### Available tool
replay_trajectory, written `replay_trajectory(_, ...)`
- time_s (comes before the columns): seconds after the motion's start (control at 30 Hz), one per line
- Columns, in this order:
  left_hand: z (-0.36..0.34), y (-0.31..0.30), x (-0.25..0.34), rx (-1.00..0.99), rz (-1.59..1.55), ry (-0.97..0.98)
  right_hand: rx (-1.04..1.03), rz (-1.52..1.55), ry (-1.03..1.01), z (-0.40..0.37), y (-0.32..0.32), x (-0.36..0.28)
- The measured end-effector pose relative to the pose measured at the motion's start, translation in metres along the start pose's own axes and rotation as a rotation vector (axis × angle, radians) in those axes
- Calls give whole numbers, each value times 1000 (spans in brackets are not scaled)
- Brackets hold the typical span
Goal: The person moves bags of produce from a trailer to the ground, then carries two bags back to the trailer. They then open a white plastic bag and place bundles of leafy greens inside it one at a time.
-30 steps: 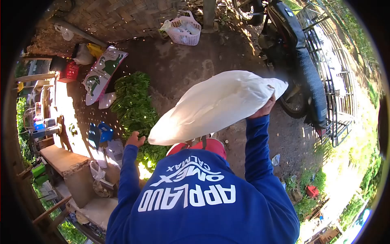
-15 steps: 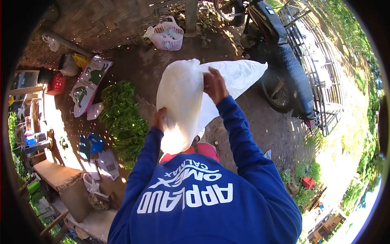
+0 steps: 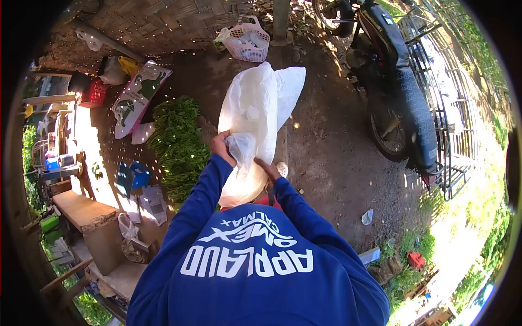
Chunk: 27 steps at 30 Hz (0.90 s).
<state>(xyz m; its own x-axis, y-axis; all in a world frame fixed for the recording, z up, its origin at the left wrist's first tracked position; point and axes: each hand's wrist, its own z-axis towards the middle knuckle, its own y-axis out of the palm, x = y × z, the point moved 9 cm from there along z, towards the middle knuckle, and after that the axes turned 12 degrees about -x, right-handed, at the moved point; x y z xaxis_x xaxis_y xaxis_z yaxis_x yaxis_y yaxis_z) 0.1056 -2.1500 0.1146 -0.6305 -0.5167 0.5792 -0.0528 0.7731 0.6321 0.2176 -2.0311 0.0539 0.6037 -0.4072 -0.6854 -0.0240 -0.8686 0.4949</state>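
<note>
A large white plastic sack [image 3: 250, 103] hangs in front of my body, puffed out, with a flat white flap on its far right side. My left hand [image 3: 224, 149] is closed on the left side of the sack, where a bunch of thinner, clearer plastic [image 3: 241, 145] bulges by the thumb. Lower down on the right, my right hand [image 3: 270, 169] grips the sack's near right edge, its fingers partly hidden by the plastic. Whether anything lies inside the sack cannot be made out.
Left of the sack, a heap of leafy greens [image 3: 176, 146] lies on the dirt floor. Beyond stands a pink basket [image 3: 247, 51] of clear plastic. A motorcycle [image 3: 405, 103] is parked at right. A wooden bench [image 3: 84, 212] and a printed sack [image 3: 142, 95] are at left.
My right hand has come down from the sack's upper right side to its near right edge. The wide flap now spreads less to the right. Clear plastic now shows at my left hand.
</note>
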Motion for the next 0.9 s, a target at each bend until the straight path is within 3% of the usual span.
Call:
replay_trajectory(0.03, -16, 19, 0, 60, -216, -126, -63, 198, 93, 3, 8, 1)
replay_trajectory(0.13, -22, -32, 23, 74, -166, -64, -152, 405, 224, -16, 31, -35)
replay_trajectory(0.2, -37, -51, 46, 75, -63, -48, -418, 655, 137, -30, 55, -69)
replay_trajectory(0.33, -81, -151, 86, 216, -10, 24, -213, 790, -309, -55, 13, -170)
replay_trajectory(0.37, -99, -182, 99, 223, 45, 73, -292, 807, -417, -67, 1, -207)
replay_trajectory(0.4, -126, -201, 113, 316, 179, 85, -70, 510, -611, -70, -48, -224)
replay_trajectory(0.43, -147, -274, 136, 398, 984, 29, -471, 874, -603, -92, -1, -274)
replay_trajectory(0.47, -156, -325, 136, 418, 1240, 102, -374, 795, -537, -98, 3, -286)
replay_trajectory(0.5, -159, -303, 141, 419, 1233, 107, -378, 787, -535, -90, 0, -285)
replay_trajectory(0.57, -186, -262, 125, 551, 1368, -648, -423, 812, -413, -69, -3, -267)
replay_trajectory(0.6, -181, -260, 141, 619, 1754, -215, -499, 782, -377, -69, 20, -271)
replay_trajectory(0.63, -177, -224, 144, 538, 1719, -130, -601, 785, -341, -72, 49, -279)
replay_trajectory(0.73, -157, -72, 157, 294, 1785, 249, -552, 798, -228, -53, 87, -272)
replay_trajectory(0.77, -147, -29, 156, 247, 1957, 292, -553, 752, -212, -46, 97, -271)
replay_trajectory(0.83, -114, 15, 147, 160, 1988, 378, -554, 735, -211, -40, 123, -278)
replay_trajectory(0.9, -86, 50, 148, 267, 2035, 472, -635, 734, -257, -42, 142, -288)
